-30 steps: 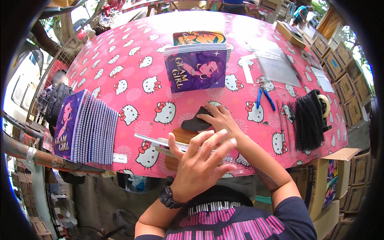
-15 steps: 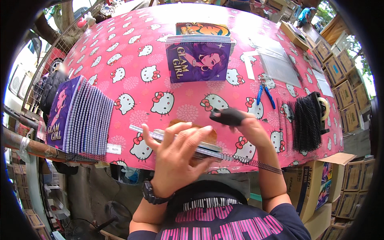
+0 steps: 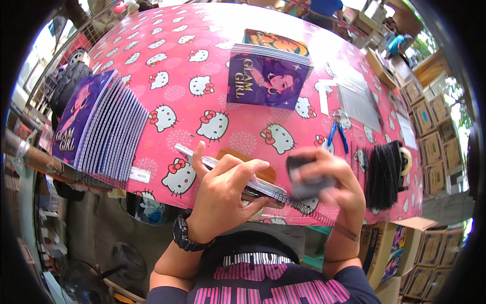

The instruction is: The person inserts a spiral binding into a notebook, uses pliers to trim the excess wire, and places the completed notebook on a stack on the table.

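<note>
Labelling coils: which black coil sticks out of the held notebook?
The coil running from the notebook at the left hand toward the right forearm; the other coils lie farther right on the pink tablecloth.

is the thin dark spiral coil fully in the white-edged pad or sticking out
Sticking out: the coil trails rightward past the pad. How far it is threaded, I cannot tell; the left hand covers part.

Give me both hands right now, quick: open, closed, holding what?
Left hand: holding a notebook, coil trailing from its end.
Right hand: holding something black, too blurred to name.
</note>
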Action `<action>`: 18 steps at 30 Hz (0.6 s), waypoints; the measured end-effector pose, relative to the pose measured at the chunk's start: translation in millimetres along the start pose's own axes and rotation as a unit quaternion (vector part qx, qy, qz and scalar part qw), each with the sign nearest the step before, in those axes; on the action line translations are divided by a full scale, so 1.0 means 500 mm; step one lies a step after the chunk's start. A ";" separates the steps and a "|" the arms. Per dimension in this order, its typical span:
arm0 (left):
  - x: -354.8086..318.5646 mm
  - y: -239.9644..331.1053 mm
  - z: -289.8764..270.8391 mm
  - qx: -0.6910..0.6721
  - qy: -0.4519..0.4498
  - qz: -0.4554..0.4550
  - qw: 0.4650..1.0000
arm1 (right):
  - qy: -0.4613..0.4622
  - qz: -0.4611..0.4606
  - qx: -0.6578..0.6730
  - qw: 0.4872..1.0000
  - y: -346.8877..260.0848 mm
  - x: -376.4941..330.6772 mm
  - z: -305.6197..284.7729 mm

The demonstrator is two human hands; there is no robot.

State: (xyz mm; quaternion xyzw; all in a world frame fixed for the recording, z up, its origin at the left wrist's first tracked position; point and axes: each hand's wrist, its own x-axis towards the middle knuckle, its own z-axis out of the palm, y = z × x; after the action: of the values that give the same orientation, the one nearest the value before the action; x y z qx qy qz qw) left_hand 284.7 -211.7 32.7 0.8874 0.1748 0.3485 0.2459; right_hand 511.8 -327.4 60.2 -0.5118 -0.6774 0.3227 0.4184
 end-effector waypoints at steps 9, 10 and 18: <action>-0.008 -0.038 -0.029 0.046 0.027 -0.030 0.998 | -0.070 -0.044 0.171 0.982 -0.002 0.038 0.029; -0.004 -0.039 -0.029 0.043 0.029 -0.022 0.998 | -0.027 0.025 -0.017 0.999 0.003 0.051 0.029; -0.008 -0.042 -0.028 0.029 0.037 -0.028 0.999 | -0.009 0.055 0.013 0.998 -0.017 0.070 0.022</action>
State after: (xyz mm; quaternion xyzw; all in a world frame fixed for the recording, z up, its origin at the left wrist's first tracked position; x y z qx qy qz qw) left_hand 269.3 -191.8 27.8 0.8752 0.2185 0.3692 0.2234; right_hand 493.9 -296.2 70.7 -0.5394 -0.6480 0.3588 0.4006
